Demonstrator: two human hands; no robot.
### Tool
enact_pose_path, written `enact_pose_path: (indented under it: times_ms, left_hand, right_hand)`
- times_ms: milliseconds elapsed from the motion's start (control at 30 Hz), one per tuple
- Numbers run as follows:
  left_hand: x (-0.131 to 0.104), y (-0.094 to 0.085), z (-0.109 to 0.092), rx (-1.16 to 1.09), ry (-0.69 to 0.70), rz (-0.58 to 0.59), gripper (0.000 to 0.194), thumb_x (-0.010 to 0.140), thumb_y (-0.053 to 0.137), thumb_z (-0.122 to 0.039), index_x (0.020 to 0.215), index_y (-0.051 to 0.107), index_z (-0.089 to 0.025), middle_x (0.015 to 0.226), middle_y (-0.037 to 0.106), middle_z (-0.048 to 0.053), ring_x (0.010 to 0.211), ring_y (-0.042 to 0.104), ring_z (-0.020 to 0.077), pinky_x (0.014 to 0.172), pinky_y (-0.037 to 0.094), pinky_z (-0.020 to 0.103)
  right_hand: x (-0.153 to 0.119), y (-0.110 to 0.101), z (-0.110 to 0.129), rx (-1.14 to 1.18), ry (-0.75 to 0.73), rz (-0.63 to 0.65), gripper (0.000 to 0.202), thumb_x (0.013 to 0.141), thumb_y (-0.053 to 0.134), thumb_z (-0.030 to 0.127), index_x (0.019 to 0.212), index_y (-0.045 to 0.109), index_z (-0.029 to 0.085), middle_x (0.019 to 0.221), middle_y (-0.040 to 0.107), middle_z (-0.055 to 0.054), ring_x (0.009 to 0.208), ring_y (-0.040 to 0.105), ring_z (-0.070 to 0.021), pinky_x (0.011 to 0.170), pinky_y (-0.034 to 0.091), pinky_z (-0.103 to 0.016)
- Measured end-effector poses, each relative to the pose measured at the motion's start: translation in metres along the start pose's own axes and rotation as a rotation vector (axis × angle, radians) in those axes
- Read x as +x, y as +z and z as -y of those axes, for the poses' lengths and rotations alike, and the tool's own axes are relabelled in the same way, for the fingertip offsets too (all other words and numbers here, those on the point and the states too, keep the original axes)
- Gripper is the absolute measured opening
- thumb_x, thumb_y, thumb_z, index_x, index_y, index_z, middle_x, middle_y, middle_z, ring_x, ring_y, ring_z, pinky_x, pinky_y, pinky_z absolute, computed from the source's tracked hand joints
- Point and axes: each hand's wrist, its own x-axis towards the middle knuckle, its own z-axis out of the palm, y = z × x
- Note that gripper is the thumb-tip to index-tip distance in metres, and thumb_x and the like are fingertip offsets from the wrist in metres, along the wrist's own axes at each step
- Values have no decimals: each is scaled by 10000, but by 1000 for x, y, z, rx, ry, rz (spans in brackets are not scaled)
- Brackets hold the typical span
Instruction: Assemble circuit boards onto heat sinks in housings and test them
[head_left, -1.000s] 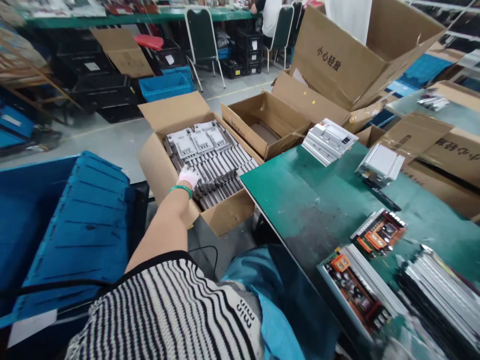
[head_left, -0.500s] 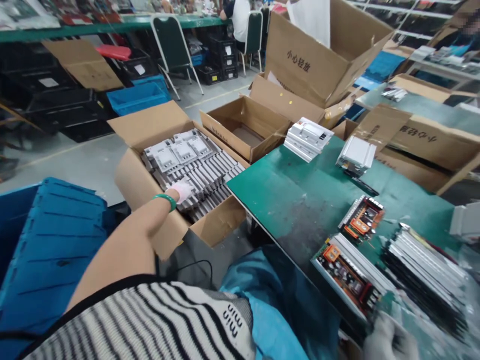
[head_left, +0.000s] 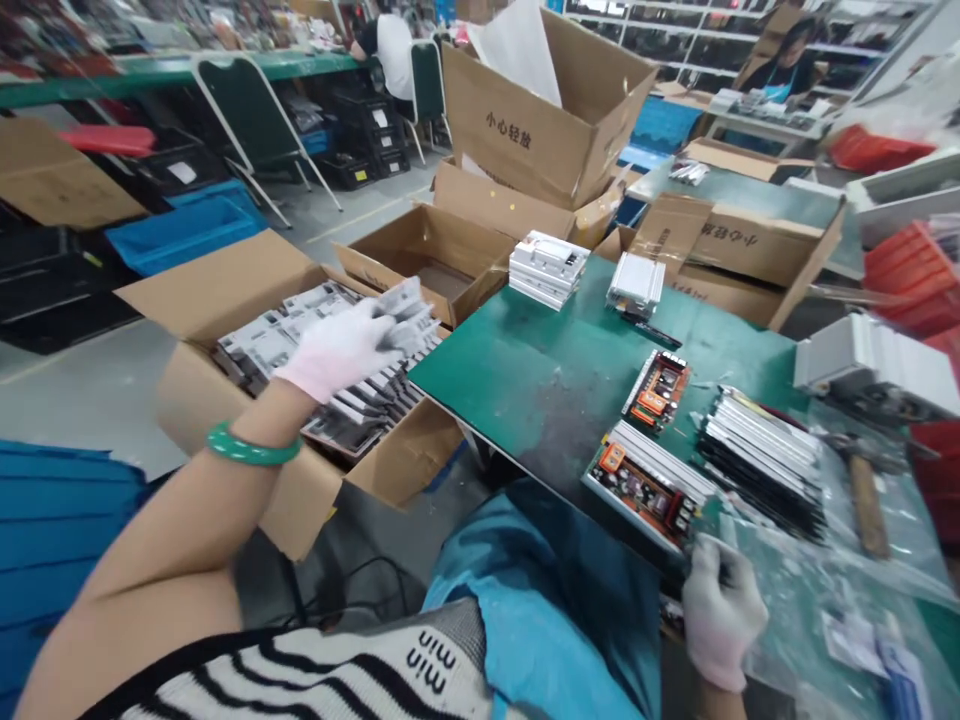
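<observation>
My left hand (head_left: 337, 345), in a white glove, is closed around grey sheet-metal pieces (head_left: 411, 308) above an open cardboard box (head_left: 202, 285). More grey metal pieces (head_left: 259, 345) lie in rows inside that box. My right hand (head_left: 724, 610), also gloved, is at the table's near edge with its fingers curled. Its fingertips are beside the corner of a circuit board in a metal housing (head_left: 645, 485); whether they grip it or something small is hidden. A smaller circuit board (head_left: 656, 390) lies just behind.
On the green table (head_left: 487, 365) are silver metal housings (head_left: 547, 268), a stack of metal strips (head_left: 765, 455) and a hammer (head_left: 866, 500). More cardboard boxes (head_left: 547, 120) stand beyond. A blue crate (head_left: 67, 570) is at the left. Two people sit farther back.
My left hand has risen from the box, lifting grey metal pieces. The view has swung to the right. My right hand stays by the circuit board's corner and shows more fully.
</observation>
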Motion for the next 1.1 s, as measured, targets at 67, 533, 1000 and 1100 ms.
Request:
enact_pose_path:
  times_ms: [67, 533, 1000, 1100]
  left_hand:
    - [12, -7, -48, 95, 92, -45, 313, 913, 509, -410, 1063, 636, -166, 1188, 549, 137, 1026, 571, 324, 795, 486, 411]
    - [-10, -31, -211, -290, 509, -188, 328, 904, 384, -224, 1025, 687, -257, 1281, 590, 77, 1162, 554, 296, 999, 465, 470]
    - [-14, 22, -267, -1050, 1029, 121, 1049, 623, 698, -821, 1398, 458, -156, 1449, 466, 193, 1388, 382, 395, 1158, 348, 549]
    - [-5, 43, -276, -955, 995, 52, 1128, 588, 669, -871, 1415, 436, -138, 1449, 462, 209, 1431, 297, 421, 1180, 297, 583]
  right_hand:
    - [0, -1, 2, 53, -30, 8, 462, 797, 535, 600, 857, 706, 175, 733, 731, -94, 708, 664, -244, 653, 472, -303]
    - [0, -58, 34, -130, -733, -228, 297, 896, 618, 436, 1066, 618, 192, 1023, 709, -112, 907, 692, -199, 757, 559, -308]
    - [33, -56, 54, -289, -429, 114, 344, 931, 433, 405, 1141, 597, 186, 737, 707, -36, 595, 652, -196, 564, 428, -275]
    - [48, -45, 63, -277, -302, 218, 304, 928, 438, 389, 1106, 607, 211, 741, 699, -30, 646, 659, -210, 582, 399, -273]
